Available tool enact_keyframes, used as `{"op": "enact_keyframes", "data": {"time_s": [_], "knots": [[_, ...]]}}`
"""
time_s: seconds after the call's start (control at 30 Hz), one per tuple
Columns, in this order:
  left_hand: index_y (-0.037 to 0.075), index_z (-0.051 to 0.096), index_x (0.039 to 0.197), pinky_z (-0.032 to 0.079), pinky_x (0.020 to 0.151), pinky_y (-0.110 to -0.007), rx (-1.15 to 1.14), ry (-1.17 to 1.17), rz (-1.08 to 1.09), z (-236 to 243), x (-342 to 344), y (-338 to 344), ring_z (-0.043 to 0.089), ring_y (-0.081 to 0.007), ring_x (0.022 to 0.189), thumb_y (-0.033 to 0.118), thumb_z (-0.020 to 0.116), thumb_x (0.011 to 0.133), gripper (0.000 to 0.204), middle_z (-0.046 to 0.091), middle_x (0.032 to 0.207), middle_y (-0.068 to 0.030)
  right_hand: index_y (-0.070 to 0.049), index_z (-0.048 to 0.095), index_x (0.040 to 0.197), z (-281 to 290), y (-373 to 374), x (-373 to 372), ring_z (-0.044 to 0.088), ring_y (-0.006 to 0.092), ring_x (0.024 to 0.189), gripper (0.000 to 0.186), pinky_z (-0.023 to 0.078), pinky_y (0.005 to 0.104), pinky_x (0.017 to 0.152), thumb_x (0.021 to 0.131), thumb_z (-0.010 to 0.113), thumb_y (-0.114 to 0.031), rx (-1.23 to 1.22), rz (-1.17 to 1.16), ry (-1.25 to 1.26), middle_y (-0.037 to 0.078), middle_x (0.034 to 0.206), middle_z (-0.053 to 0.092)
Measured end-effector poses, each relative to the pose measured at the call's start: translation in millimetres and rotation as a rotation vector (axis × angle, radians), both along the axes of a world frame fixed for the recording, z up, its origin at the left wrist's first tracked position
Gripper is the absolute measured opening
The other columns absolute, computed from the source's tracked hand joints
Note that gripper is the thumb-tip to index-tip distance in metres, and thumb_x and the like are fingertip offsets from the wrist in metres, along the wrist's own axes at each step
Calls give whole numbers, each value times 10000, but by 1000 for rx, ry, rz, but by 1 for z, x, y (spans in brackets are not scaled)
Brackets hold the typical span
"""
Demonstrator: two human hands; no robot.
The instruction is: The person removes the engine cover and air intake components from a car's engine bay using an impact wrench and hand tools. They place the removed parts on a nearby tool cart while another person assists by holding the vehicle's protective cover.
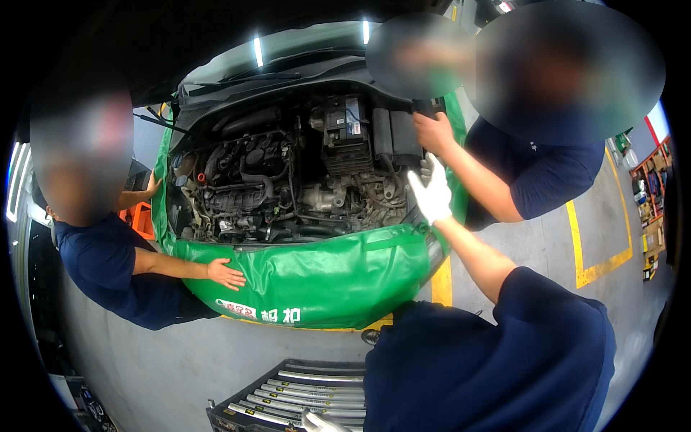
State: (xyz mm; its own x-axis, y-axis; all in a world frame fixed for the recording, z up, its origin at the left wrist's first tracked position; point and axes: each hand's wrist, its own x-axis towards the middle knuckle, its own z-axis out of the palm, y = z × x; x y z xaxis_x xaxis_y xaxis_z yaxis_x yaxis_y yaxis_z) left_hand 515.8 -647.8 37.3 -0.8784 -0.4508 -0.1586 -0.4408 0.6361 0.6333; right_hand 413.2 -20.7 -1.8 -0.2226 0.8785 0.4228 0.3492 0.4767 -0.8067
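My right hand [433, 193], in a white glove, reaches to the front corner of an open engine bay [309, 205]. Its thumb and fingers are apart, and no object shows in it. Just beyond, a co-worker's bare hand [435, 135] holds a dark object [430, 108] whose kind I cannot make out. My left hand [321, 423], also white-gloved, is partly cut off by the lower edge. It lies over the front of a dark tool cabinet [217, 416] with several silver drawer handles; whether it grips one is hidden. Green fender covers [338, 270] drape the car's front and sides.
One co-worker [101, 252] at the left rests a hand [226, 274] on the front cover. Another co-worker [547, 176] leans in from the right. A battery [344, 122] sits in the engine bay. Loaded shelves [653, 191] stand far right, past yellow floor lines [576, 245].
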Motion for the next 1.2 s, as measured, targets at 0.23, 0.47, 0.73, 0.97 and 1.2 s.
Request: {"op": "enact_keyframes", "data": {"time_s": [0.23,0.47,0.73,0.97,1.2], "knots": [[25,685,1326,510,674,-284,204,42,-70,-35,-72,66,618,-140,832,320,547,1108,392,689,1146,-67,-94,619,1381,-26,-28,27,726,228,1032,471,574,380,943,983,738,-316,-266,409,-278,129,1220,712],[27,674,1251,493,747,-243,403,12,-222,-61,-101,106,574,-84,874,163,592,1094,224,686,1126,-30,-102,591,1393,-91,-84,41,613,377,1259,519,482,473,1093,990,674,-419,-300,588,-668,191,1343,629],[20,679,1253,495,673,-252,469,-12,-466,-93,-169,125,565,-79,752,174,606,1087,238,657,947,-17,-43,459,1552,-104,-93,39,473,447,1420,793,406,513,1176,925,722,-452,-208,729,-1023,250,1571,457],[-17,638,1328,531,1012,-365,388,-61,-740,-125,-248,141,668,-239,1142,161,692,1031,350,688,1192,-150,-38,377,1615,-103,-109,23,343,436,1547,866,342,515,1244,938,709,-465,-261,692,-1239,257,1689,320],[49,610,1384,492,1070,-490,130,-165,-1034,-156,-344,157,591,-420,1277,381,738,955,557,623,1384,-248,-56,316,1652,-102,-136,-5,287,435,1584,927,329,509,1259,936,712,-493,-360,550,-1407,257,1732,234]]}}
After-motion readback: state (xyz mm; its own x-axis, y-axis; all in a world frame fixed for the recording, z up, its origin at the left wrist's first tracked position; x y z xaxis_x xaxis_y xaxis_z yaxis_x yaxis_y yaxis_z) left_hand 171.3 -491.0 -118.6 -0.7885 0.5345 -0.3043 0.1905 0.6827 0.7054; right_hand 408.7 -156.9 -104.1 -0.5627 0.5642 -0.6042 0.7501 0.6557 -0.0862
